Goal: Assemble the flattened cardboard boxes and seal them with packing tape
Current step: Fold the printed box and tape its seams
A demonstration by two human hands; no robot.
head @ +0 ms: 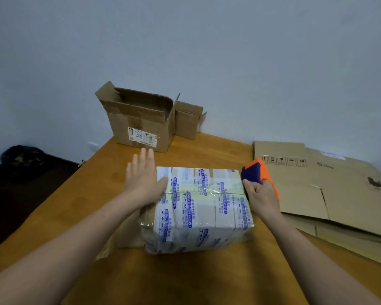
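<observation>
Two hands [144, 175] [261, 195] flank taped box [202, 208].

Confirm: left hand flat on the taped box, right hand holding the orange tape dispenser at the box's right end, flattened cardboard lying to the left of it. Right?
One thing is off. The flattened cardboard lies to the right of the taped box, not the left; the head view shows it. The rest holds: the left hand is flat on the box, and the right hand holds the orange tape dispenser at the box's right end.

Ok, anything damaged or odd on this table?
Yes: the open box at the back has a torn, ragged top flap. The taped box in front carries wrinkled printed tape, bunched loosely at its near-left corner.
</observation>
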